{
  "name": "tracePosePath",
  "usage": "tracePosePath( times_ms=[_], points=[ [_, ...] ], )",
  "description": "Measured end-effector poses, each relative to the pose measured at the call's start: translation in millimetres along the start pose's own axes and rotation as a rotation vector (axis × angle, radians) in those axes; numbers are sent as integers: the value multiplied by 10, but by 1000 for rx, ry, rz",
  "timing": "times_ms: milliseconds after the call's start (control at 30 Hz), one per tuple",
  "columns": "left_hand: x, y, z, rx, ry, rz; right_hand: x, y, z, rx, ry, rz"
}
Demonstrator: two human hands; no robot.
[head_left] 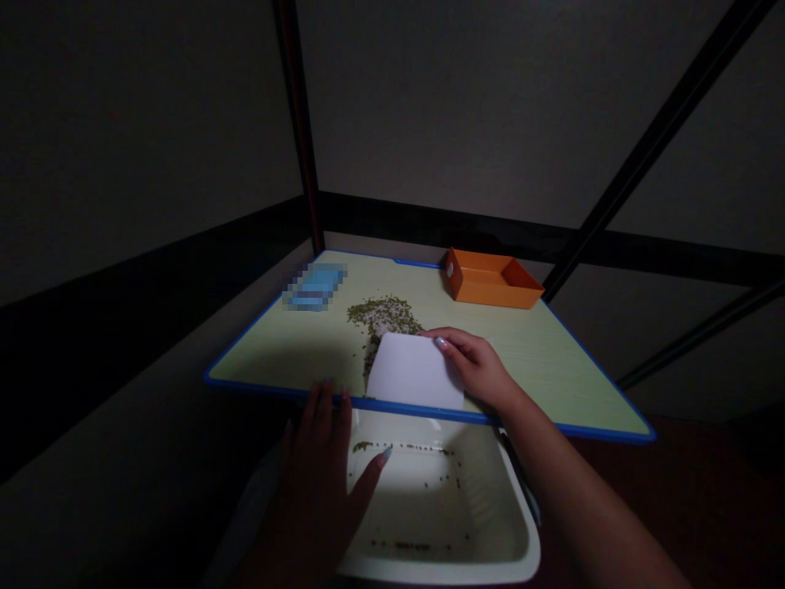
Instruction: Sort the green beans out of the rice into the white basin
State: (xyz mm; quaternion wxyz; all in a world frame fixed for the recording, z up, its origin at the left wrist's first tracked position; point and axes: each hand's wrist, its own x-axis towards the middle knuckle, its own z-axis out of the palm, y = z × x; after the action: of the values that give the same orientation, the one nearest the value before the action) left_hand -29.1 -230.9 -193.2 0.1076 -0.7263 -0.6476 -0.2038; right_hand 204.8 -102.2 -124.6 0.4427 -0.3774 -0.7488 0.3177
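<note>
My right hand [469, 360] grips the right edge of a flat white sheet [417, 372], thumb on top. The sheet lies over the near part of the table [540, 368], its lower edge at the blue rim. Beyond and left of it spreads a heap of small green and pale grains [386, 315], partly covered by the sheet. My left hand [328, 458] is in shadow with its fingers apart, fingertips at the table's near edge and thumb over a white plastic basin [441, 568]. Scattered grains lie inside that basin, just below the table edge.
At the back right of the table stands an orange open box [496, 282]. A blue blurred-out object [316, 286] lies at the back left. Dark walls close in behind and on the left, with a slanting dark bar [650, 139] at right.
</note>
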Motion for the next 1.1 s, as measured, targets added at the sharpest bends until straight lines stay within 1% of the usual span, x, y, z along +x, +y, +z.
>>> tracePosePath(
  times_ms=[200, 500, 667, 967, 1100],
  points=[
    [5, 13, -20, -3, -21, -15, -3, -6, -3, -3, -5, -13],
    [12, 18, -38, -14, -21, -28, -10, -3, -23, -2, 1, -17],
    [21, 26, -67, -20, -46, -32, -11, 7, -25, -6, 5, -23],
    [-2, 23, -26, -11, -23, -31, -21, -5, -32, -9, -5, -14],
    [15, 25, -67, 7, -46, -18, -28, -3, -44, 6, -2, -16]
  ],
)
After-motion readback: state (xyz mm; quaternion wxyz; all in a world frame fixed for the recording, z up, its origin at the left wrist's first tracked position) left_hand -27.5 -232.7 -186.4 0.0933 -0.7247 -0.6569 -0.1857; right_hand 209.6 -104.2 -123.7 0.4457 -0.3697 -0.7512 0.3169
